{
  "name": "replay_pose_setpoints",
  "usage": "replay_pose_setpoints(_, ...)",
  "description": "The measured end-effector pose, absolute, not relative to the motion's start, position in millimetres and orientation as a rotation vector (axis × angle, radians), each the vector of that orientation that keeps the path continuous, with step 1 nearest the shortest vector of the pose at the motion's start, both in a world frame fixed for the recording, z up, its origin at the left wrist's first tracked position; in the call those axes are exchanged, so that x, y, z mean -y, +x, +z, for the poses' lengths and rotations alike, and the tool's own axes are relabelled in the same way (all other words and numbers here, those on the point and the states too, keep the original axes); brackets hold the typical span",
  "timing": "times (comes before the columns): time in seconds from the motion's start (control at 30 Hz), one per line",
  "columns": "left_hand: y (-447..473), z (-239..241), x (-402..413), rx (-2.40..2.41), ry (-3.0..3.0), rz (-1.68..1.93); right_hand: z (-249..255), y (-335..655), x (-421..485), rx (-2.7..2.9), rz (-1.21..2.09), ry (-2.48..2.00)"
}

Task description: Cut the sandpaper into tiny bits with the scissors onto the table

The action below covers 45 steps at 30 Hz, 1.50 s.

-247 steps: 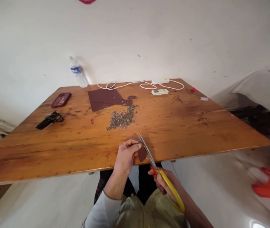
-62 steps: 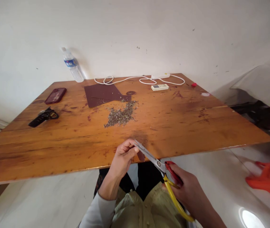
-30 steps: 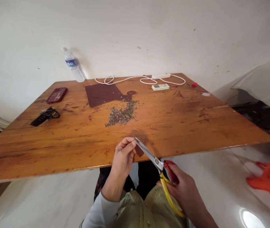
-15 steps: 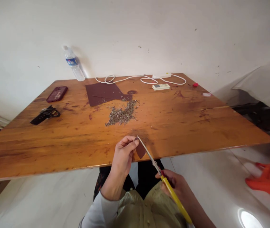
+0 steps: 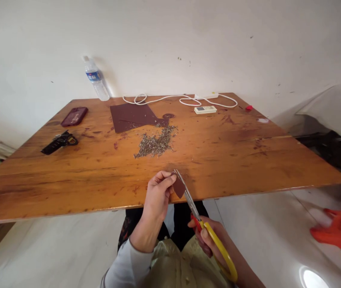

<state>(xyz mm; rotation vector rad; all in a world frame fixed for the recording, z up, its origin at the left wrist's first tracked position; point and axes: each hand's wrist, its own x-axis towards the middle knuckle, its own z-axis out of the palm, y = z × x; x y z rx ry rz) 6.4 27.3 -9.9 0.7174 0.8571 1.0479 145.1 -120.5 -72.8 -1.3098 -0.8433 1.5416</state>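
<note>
Between thumb and fingers, my left hand (image 5: 159, 193) pinches a small dark brown piece of sheet (image 5: 179, 187), paper or thin leather, above the table's front edge. My right hand (image 5: 208, 236) grips a pair of scissors (image 5: 218, 246) with yellow and red handles. Their blades are slightly apart and lie along the right edge of the brown piece, tips close to my left fingertips. Beyond my hands lies a loose pile of fine shredded clippings (image 5: 156, 143). Larger brown sheets (image 5: 131, 117) rest flat behind that pile.
On the wooden table (image 5: 248, 164) are a dark red phone (image 5: 74, 117), a black key holder (image 5: 59, 142), a white remote (image 5: 205, 109) and a white power strip (image 5: 206, 96) with its cord. A plastic bottle (image 5: 97, 80) leans against the wall. An orange chair (image 5: 338, 232) stands at the right.
The scissors have turned in my right hand, showing more of the red and yellow handles, and their blades have parted slightly. The view has shifted a little.
</note>
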Motion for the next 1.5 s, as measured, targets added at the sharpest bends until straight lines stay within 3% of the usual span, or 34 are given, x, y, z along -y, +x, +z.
replay_pose_setpoints(1.5, 9.2, -6.3, -23.9, -0.9, 0.787, 1.024, -61.8, 136.9, 118.7, 0.82, 1.491, -1.416)
